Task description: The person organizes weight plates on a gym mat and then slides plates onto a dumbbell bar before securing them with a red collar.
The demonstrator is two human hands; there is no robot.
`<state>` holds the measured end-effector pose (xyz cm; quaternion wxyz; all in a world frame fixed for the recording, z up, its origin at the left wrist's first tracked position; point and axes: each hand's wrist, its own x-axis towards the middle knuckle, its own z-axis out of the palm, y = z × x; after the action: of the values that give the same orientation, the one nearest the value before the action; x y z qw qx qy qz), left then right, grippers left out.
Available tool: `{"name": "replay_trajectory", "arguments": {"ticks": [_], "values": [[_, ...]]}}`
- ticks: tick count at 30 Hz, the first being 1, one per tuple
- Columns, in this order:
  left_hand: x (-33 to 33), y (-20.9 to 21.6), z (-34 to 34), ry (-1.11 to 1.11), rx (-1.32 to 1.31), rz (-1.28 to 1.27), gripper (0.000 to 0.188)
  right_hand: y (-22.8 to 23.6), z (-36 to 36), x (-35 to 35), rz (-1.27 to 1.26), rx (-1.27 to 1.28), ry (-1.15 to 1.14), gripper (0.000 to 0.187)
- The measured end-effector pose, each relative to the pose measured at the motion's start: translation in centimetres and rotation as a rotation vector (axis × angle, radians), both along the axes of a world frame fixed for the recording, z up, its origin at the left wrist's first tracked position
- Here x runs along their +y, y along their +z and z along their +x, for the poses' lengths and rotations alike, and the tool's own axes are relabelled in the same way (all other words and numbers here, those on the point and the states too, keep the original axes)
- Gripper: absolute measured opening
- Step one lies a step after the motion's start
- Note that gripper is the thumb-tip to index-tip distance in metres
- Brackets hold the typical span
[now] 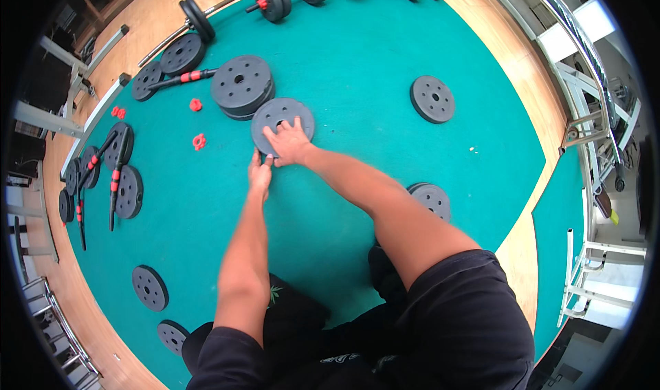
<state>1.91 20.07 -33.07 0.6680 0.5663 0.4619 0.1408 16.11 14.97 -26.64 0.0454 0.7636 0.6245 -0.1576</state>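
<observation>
A round dark grey weight plate (pixel 295 109) with a centre hole lies in front of me on the green mat. My right hand (pixel 290 144) rests on its top face with the fingers spread near the hole. At the plate's near left rim, my left hand (pixel 260 175) grips the edge, and part of its fingers is hidden there. Just beyond and to the left, touching or very close, is a stack of larger plates (pixel 240 80). Two red star-shaped collars, one farther off (pixel 196 105) and one nearer (pixel 199 142), lie left of my hands.
Single plates lie right (pixel 432 99), near my right leg (pixel 433 199) and at lower left (pixel 149 288). Short bars with red sleeves (pixel 115 180) and more plates are at the left. Assembled dumbbells (pixel 273 1) and a long barbell (pixel 227 3) line the far edge. Metal gym frames (pixel 584 39) surround the mat (pixel 357 67).
</observation>
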Motion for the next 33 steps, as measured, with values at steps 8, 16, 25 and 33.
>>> {"name": "replay_trajectory", "arguments": {"ticks": [8, 16, 25, 33], "values": [[0.2, -0.3, -0.8, -0.101, -0.074, 0.11, 0.072, 0.2, 6.2, -3.7, 0.44, 0.118, 0.198, 0.056], [-2.3, 0.7, -1.1, -0.217, 0.042, 0.383, 0.114, -4.3, 26.8, -20.9, 0.386, -0.271, -0.626, 0.051], [-2.6, -0.2, -0.6, -0.224, 0.222, 0.536, 0.124, -4.1, 31.9, -27.3, 0.096, -0.262, -0.908, 0.094], [-2.2, 0.0, -1.4, -0.282, 0.298, 0.481, 0.129, -5.3, 24.2, -23.6, 0.338, -0.125, -0.567, 0.089]]}}
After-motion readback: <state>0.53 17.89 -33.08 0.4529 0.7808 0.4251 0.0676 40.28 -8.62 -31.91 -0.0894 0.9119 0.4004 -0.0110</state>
